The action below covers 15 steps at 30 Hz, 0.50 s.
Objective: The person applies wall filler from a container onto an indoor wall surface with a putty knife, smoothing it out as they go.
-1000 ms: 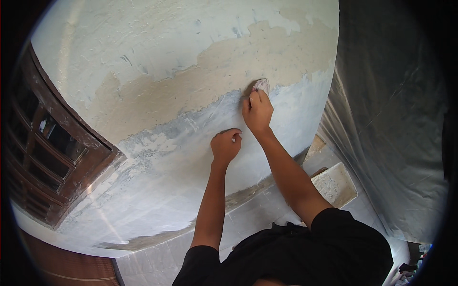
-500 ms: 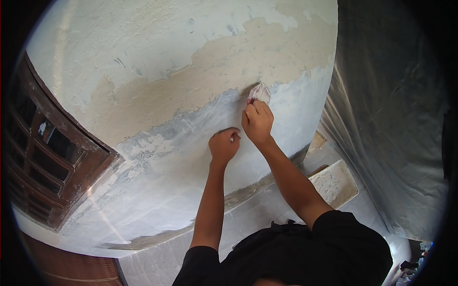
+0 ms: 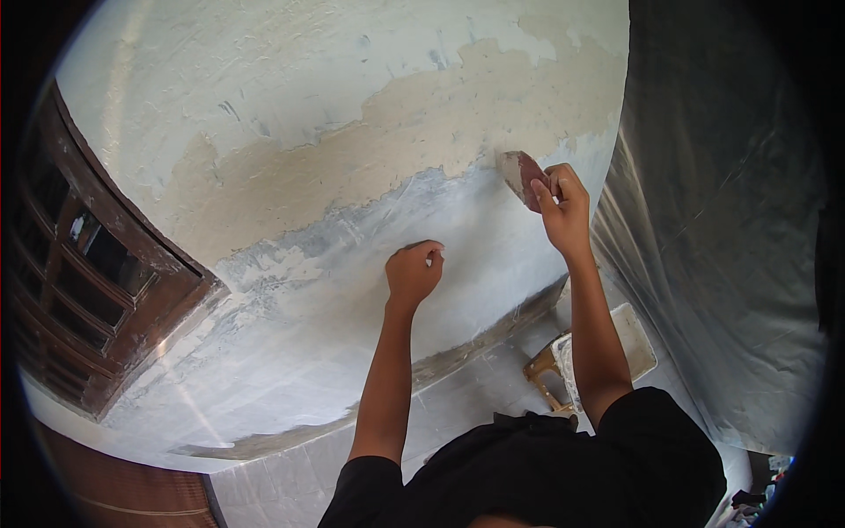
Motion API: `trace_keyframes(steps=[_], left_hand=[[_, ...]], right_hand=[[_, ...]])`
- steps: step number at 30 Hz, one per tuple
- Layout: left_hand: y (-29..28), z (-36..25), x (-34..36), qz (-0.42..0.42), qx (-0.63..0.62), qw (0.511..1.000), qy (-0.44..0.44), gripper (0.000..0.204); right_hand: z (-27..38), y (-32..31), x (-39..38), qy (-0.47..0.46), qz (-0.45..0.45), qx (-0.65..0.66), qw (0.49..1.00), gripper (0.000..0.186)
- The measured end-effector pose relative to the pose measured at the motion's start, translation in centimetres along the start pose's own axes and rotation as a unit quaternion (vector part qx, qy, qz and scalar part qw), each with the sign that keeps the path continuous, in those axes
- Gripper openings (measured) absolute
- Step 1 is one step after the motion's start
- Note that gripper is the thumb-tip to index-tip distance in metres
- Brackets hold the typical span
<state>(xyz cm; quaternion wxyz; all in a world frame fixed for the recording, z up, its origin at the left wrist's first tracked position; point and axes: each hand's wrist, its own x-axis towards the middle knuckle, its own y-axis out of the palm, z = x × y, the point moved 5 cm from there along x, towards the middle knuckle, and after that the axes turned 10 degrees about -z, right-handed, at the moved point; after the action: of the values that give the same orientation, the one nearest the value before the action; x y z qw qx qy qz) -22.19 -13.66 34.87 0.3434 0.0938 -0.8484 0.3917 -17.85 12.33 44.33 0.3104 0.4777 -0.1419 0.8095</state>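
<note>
My right hand (image 3: pixel 568 209) is closed on a putty scraper (image 3: pixel 530 182), a flat reddish-brown piece with beige putty over its left part. Its tip is close to the wall (image 3: pixel 475 255), near the border between a beige putty band (image 3: pixel 422 114) and the whitish-grey surface below; contact cannot be made out. Farther left and lower, my left hand (image 3: pixel 415 273) is curled, its back toward me, in front of the whitish wall. A small pale spot shows between its thumb and fingers; whatever the palm may hold is hidden.
A brown wooden window frame (image 3: pixel 167 299) with dark panes borders the wall at left. Clear plastic sheeting (image 3: pixel 704 246) hangs at right. Below my right forearm, a putty-smeared pale tray (image 3: pixel 635 339) stands by a tan stool (image 3: pixel 543 374). Grey floor (image 3: pixel 466 396) runs along the wall base.
My right hand and the scraper have moved right and turned, so the scraper's reddish face shows. The left hand stays nearly in place. More of the stool has come into sight.
</note>
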Motion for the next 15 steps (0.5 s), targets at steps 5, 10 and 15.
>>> trace_keyframes(steps=[5, 10, 15], left_hand=[[0.1, 0.4, 0.2, -0.009, -0.025, 0.999, -0.021, 0.013], [0.2, 0.7, 0.1, -0.015, -0.009, 1.000, -0.016, 0.012], [0.0, 0.2, 0.2, -0.012, 0.007, 1.000, -0.015, 0.013]], right_hand=[[-1.1, -1.8, 3.1, 0.094, 0.139, 0.014, 0.986, 0.016], [-0.3, -0.7, 5.4, 0.080, 0.303, -0.013, 0.950, 0.023], [1.9, 2.6, 8.1, -0.171, 0.393, -0.118, 0.896, 0.026]])
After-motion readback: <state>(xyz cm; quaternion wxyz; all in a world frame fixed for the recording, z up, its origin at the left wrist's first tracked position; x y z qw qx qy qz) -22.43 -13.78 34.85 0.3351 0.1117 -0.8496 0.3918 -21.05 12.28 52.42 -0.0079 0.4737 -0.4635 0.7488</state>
